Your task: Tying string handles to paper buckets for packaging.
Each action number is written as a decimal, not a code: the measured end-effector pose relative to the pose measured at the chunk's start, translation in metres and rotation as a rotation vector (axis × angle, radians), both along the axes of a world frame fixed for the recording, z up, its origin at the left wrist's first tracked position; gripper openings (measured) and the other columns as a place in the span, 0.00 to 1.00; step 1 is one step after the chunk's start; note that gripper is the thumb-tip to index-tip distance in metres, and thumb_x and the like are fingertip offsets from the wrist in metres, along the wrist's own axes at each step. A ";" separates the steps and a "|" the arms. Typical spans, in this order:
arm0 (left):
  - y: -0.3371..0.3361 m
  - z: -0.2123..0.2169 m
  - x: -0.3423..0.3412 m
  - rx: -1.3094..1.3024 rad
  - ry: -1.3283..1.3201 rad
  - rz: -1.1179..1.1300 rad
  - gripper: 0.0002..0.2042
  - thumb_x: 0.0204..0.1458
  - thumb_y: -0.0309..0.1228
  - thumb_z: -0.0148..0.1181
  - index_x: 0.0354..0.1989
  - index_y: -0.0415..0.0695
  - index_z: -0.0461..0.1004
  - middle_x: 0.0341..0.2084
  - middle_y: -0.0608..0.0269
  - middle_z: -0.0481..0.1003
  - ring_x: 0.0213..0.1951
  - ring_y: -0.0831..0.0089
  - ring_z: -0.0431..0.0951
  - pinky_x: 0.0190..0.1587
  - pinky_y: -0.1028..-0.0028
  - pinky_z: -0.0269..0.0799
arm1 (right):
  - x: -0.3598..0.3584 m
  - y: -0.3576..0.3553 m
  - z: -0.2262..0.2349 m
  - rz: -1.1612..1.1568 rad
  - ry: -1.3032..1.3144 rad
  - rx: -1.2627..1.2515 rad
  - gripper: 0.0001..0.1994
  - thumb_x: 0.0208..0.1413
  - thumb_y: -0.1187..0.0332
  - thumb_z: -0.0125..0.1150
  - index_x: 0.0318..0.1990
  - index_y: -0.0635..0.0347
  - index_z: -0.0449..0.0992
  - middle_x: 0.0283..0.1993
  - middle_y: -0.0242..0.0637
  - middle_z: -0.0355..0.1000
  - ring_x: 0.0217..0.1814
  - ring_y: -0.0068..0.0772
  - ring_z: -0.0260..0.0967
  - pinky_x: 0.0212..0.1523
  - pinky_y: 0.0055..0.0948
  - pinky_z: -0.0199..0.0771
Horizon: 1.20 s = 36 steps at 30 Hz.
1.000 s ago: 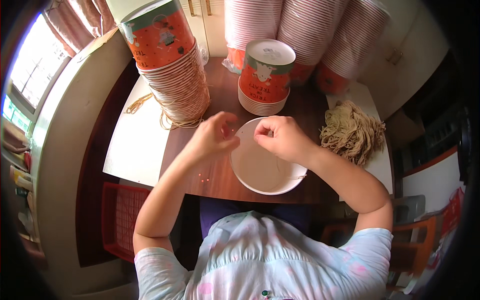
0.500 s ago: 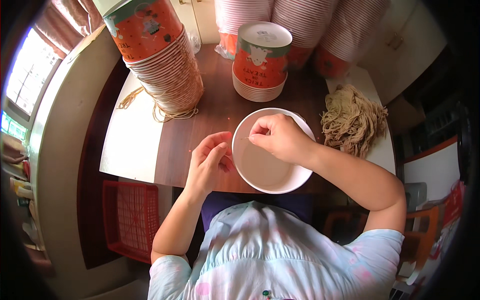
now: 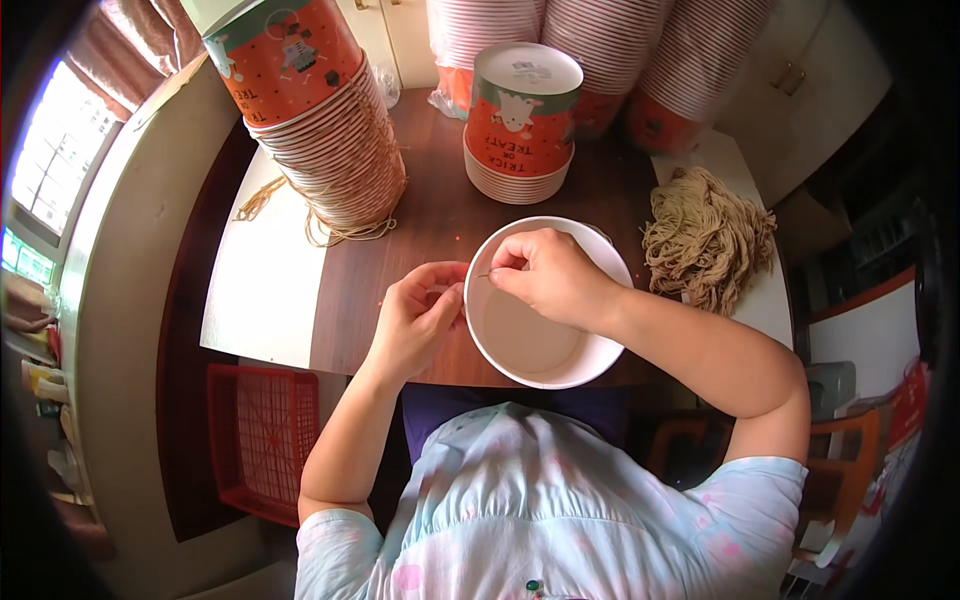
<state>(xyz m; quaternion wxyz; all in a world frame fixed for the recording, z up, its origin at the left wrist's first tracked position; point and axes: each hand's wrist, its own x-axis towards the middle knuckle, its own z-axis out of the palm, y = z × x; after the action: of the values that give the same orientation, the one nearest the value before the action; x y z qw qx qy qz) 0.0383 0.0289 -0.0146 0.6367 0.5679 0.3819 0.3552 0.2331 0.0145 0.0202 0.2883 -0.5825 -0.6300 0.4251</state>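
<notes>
At the near edge of the brown wooden table, a round white paper bucket stands mouth up. Over its opening, the right hand pinches a thin tan cord near the left rim. Left hand at that rim, fingers bent; grip cannot be determined.

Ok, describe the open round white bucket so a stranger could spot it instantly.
Find the brown-and-white tabletop. Near the front edge is the round white bucket, the right hand over its mouth, the left hand at its left side. Unlike the upside-down orange-and-green bucket stack behind it, it stands mouth up, showing its pale inside.
</notes>
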 end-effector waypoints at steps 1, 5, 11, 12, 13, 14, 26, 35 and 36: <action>0.001 0.001 0.000 0.000 0.000 0.000 0.11 0.59 0.26 0.51 0.47 0.34 0.71 0.30 0.65 0.76 0.31 0.81 0.75 0.34 0.80 0.73 | -0.001 0.001 -0.001 0.013 0.010 0.017 0.06 0.54 0.72 0.58 0.30 0.66 0.75 0.26 0.32 0.73 0.30 0.19 0.67 0.32 0.25 0.69; 0.003 -0.002 0.001 0.108 0.082 0.005 0.09 0.58 0.24 0.52 0.44 0.34 0.74 0.30 0.63 0.77 0.33 0.78 0.77 0.36 0.78 0.74 | -0.004 0.001 -0.004 0.022 0.064 0.064 0.05 0.54 0.72 0.58 0.31 0.65 0.76 0.27 0.31 0.73 0.31 0.19 0.67 0.34 0.24 0.69; -0.001 0.007 0.000 0.301 0.361 0.004 0.06 0.53 0.24 0.56 0.36 0.36 0.76 0.26 0.61 0.76 0.30 0.78 0.76 0.32 0.76 0.72 | -0.003 -0.002 0.003 0.083 0.029 -0.028 0.07 0.55 0.69 0.58 0.33 0.64 0.77 0.29 0.32 0.74 0.32 0.19 0.68 0.35 0.25 0.70; -0.004 0.009 -0.002 0.373 0.475 -0.002 0.06 0.52 0.24 0.57 0.35 0.36 0.76 0.26 0.60 0.76 0.28 0.78 0.76 0.30 0.75 0.71 | -0.003 -0.005 0.010 0.109 -0.040 -0.069 0.13 0.54 0.62 0.61 0.39 0.64 0.75 0.29 0.34 0.74 0.33 0.22 0.69 0.36 0.26 0.70; -0.008 0.010 -0.005 0.369 0.478 0.008 0.06 0.52 0.24 0.57 0.35 0.36 0.76 0.26 0.60 0.76 0.28 0.78 0.76 0.30 0.75 0.71 | -0.004 -0.006 0.015 0.146 -0.108 -0.113 0.20 0.53 0.55 0.63 0.44 0.64 0.74 0.29 0.35 0.74 0.33 0.25 0.70 0.37 0.28 0.71; -0.011 0.012 -0.007 0.379 0.474 0.041 0.05 0.51 0.25 0.56 0.32 0.35 0.75 0.25 0.60 0.75 0.26 0.77 0.75 0.29 0.75 0.70 | -0.004 -0.016 0.019 0.164 -0.179 -0.062 0.29 0.49 0.49 0.64 0.50 0.65 0.69 0.29 0.37 0.73 0.34 0.29 0.71 0.38 0.30 0.71; -0.046 0.019 -0.022 0.206 -0.225 -0.148 0.04 0.57 0.23 0.49 0.36 0.37 0.71 0.35 0.64 0.71 0.31 0.81 0.70 0.34 0.82 0.66 | 0.014 -0.063 0.048 0.450 -0.617 0.292 0.11 0.41 0.67 0.66 0.31 0.62 0.72 0.29 0.44 0.71 0.33 0.50 0.72 0.35 0.43 0.72; -0.043 0.011 -0.003 -0.076 -0.385 -0.123 0.05 0.57 0.23 0.54 0.39 0.36 0.74 0.34 0.63 0.77 0.33 0.81 0.73 0.39 0.80 0.70 | 0.010 -0.048 0.079 0.668 -0.632 0.460 0.07 0.46 0.68 0.63 0.28 0.61 0.72 0.28 0.42 0.70 0.34 0.46 0.71 0.35 0.41 0.71; -0.045 0.015 -0.002 -0.085 -0.326 -0.113 0.05 0.56 0.22 0.55 0.38 0.35 0.75 0.33 0.65 0.76 0.34 0.83 0.73 0.38 0.81 0.69 | 0.006 -0.044 0.084 0.709 -0.598 0.477 0.07 0.47 0.68 0.62 0.28 0.61 0.72 0.28 0.41 0.70 0.34 0.46 0.71 0.35 0.40 0.71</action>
<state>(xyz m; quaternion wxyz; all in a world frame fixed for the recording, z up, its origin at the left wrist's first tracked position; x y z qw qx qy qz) 0.0364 -0.0157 0.0007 0.7327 0.4958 0.2558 0.3897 0.2387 -0.0290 0.1043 0.0590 -0.3475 -0.9227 0.1562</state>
